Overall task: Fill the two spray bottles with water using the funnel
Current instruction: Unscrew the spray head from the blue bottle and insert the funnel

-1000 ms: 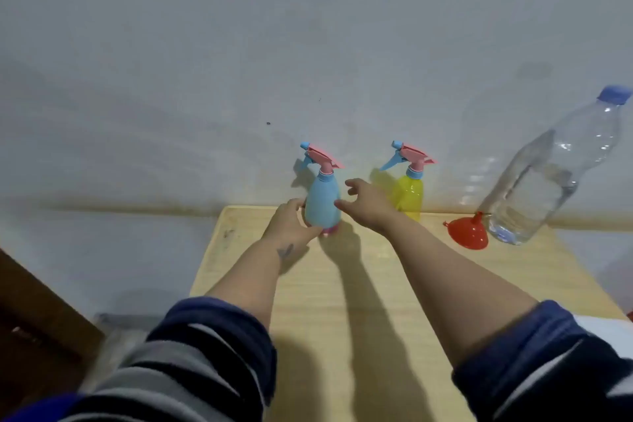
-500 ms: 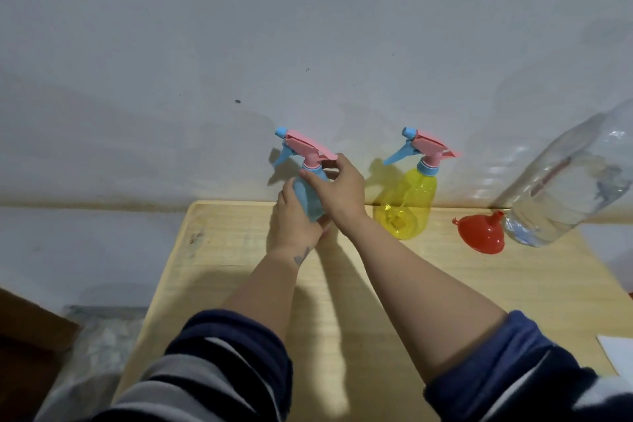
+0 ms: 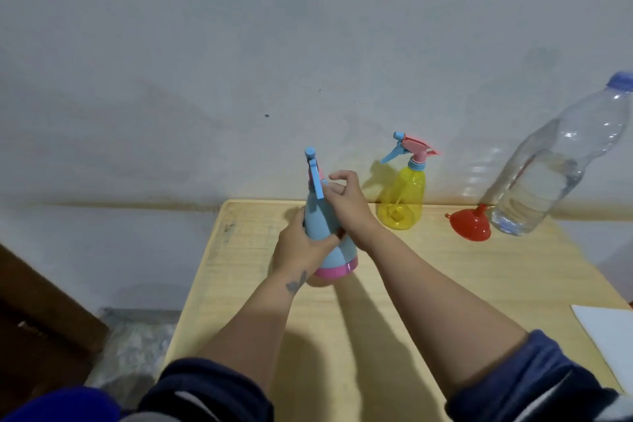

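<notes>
A blue spray bottle (image 3: 325, 219) with a pink base band is lifted above the wooden table (image 3: 394, 301), tilted a little. My left hand (image 3: 301, 247) grips its body from the left. My right hand (image 3: 346, 202) curls round its neck just under the pink and blue trigger head. A yellow spray bottle (image 3: 402, 205) stands upright at the table's back edge. To its right a red funnel (image 3: 470, 224) lies mouth down, touching a large clear water bottle (image 3: 548, 175) with a blue cap.
A grey wall rises right behind the table. White paper (image 3: 606, 336) lies at the table's right edge. Left of the table are a dark wooden panel (image 3: 41, 312) and a crumpled plastic sheet (image 3: 137, 349) on the floor.
The blue spray bottle has been picked up and drawn nearer to me. Its trigger head has turned, so the nozzle now points up and away. Both hands moved with it.
</notes>
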Demonstrator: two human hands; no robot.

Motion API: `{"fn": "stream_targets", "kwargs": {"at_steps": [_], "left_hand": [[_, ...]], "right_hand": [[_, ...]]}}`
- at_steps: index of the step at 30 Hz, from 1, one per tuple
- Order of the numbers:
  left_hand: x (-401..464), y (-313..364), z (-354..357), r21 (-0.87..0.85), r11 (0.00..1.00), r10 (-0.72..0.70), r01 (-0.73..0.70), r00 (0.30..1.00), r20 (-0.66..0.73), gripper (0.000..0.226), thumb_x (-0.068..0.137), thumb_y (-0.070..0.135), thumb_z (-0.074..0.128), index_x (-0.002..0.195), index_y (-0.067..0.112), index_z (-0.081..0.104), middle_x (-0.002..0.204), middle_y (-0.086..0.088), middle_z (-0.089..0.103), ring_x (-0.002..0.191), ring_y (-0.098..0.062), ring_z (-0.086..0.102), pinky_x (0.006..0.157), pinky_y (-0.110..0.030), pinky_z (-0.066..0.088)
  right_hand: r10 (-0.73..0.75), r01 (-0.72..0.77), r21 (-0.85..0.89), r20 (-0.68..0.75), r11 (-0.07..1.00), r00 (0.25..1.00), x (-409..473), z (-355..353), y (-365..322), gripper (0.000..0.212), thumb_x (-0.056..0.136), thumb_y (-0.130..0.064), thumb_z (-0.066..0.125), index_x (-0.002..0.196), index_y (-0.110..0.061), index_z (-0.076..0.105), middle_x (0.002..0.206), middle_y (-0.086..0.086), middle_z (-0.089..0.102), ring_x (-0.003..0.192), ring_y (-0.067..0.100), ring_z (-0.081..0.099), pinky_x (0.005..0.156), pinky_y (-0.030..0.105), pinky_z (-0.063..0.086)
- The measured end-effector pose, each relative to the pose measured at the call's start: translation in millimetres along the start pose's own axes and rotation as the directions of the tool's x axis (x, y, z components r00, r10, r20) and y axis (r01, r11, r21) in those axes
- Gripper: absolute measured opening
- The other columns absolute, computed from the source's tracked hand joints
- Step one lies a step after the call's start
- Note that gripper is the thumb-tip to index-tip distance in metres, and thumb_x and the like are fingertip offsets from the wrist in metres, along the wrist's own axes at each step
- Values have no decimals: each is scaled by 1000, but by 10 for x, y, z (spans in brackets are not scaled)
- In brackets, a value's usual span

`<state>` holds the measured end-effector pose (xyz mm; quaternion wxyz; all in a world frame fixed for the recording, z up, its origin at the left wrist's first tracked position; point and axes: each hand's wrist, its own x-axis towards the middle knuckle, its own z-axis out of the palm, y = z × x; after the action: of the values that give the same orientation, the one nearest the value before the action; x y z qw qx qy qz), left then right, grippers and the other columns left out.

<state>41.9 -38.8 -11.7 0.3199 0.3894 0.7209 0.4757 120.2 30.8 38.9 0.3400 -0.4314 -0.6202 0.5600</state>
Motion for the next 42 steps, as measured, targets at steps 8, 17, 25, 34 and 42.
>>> {"fn": "stream_targets", "kwargs": {"at_steps": [8, 17, 25, 34, 42], "left_hand": [[-801, 63, -146, 82, 996, 19, -17, 999, -26, 57, 64, 42, 75, 116, 40, 50, 96, 13, 65, 83, -12, 66, 73, -36, 58], [-1332, 201, -136, 282, 958, 76, -55, 995, -66, 62, 66, 48, 73, 120, 34, 47, 100, 7, 64, 89, -21, 64, 74, -38, 55], [-1383, 271, 120, 347, 933, 120, -100, 992, -38, 64, 63, 59, 72, 118, 37, 46, 105, 11, 62, 94, -19, 62, 77, -38, 55], [-1308, -38, 397, 341, 940, 3, -2, 1000, 0, 80, 61, 49, 78, 129, 32, 40, 116, 6, 57, 100, -21, 59, 82, -40, 53], [-1169, -256, 367, 235, 968, -56, 87, 989, -138, 80, 64, 35, 83, 130, 25, 38, 121, 2, 54, 104, -24, 56, 86, -40, 50]], "right_hand": [[-106, 111, 26, -140, 993, 984, -812, 102, 15, 21, 96, -32, 51, 81, -23, 63, 80, -7, 62, 74, 9, 56, 69, 24, 42], [-67, 68, -2, -250, 998, 966, -1361, -25, -132, 30, 86, -41, 66, 89, -12, 58, 81, -6, 58, 78, 10, 54, 69, 25, 40], [-113, 103, -55, -230, 993, 967, -1377, -411, -204, 38, 81, -40, 72, 105, -13, 61, 89, -10, 59, 81, 3, 53, 69, 19, 41], [-146, 126, -83, -312, 989, 939, -974, -931, -360, 26, 89, -27, 63, 92, -1, 67, 81, 8, 60, 74, 18, 53, 66, 30, 39], [-78, 27, -159, -323, 987, 943, -451, -1329, -385, 26, 90, -30, 60, 69, -15, 61, 71, 6, 60, 68, 22, 54, 63, 32, 42]]}}
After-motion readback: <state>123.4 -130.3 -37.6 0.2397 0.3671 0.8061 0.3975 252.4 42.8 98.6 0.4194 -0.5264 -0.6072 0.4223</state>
